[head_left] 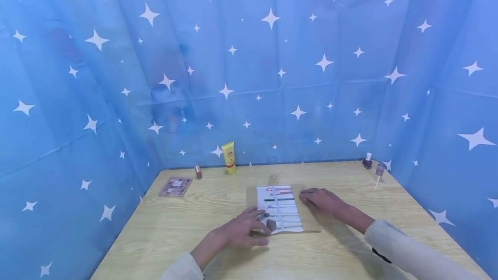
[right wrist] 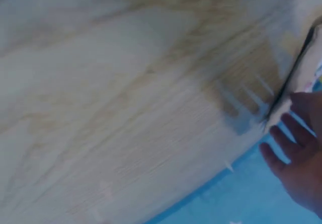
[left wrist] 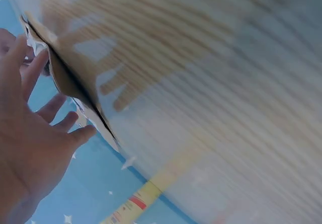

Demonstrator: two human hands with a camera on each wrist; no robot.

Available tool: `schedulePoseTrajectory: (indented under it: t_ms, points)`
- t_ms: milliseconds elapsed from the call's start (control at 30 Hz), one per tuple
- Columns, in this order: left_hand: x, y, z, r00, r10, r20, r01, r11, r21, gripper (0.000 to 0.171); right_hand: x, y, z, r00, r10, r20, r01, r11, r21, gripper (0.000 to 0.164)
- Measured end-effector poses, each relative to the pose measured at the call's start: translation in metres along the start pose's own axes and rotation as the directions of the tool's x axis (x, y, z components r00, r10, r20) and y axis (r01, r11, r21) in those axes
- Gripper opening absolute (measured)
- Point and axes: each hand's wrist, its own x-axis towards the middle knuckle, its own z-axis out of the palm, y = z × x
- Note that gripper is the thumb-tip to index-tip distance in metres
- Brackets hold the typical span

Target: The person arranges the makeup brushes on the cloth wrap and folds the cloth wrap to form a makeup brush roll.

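An unrolled tan brush case (head_left: 309, 215) with a white lining lies on the table. Several slim brushes (head_left: 284, 205) sit side by side in it under a pale strap, and a dark brush head (head_left: 271, 224) shows near its lower left corner. My left hand (head_left: 245, 228) rests at the case's left edge, fingers spread over that corner. On the opposite edge, the fingertips of my right hand (head_left: 324, 204) touch the tan flap. Both wrist views show the left hand (left wrist: 37, 138) and right hand (right wrist: 299, 148) with extended fingers beside the case's thin edge.
At the back left are an eyeshadow palette (head_left: 175, 187), a small reddish bottle (head_left: 198, 172) and an upright yellow tube (head_left: 229, 157). A dark nail polish bottle (head_left: 367, 161) and a purple-grey item (head_left: 380, 169) stand at the back right. A blue star-patterned curtain (head_left: 249, 68) encloses the table (head_left: 155, 245).
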Motion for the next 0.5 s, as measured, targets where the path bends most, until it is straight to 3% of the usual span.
schedulePoseTrajectory:
  t_ms: [133,267,500]
  points:
    - [-0.002,-0.009,-0.001,0.997,-0.033,-0.069,0.035,0.999,0.034,0.051,-0.009,-0.005,-0.007,0.994,-0.091,-0.067,0.09,0.996,-0.009,0.019]
    - [-0.004,-0.019,0.0,0.99,-0.063,-0.123,0.077,0.99,0.115,0.051,-0.022,-0.014,-0.011,0.983,-0.173,-0.058,0.174,0.985,0.006,0.014]
    - [-0.008,-0.022,0.003,0.983,-0.045,-0.176,0.082,0.975,0.209,0.039,-0.035,-0.03,-0.013,0.988,-0.153,0.009,0.153,0.988,0.017,0.035]
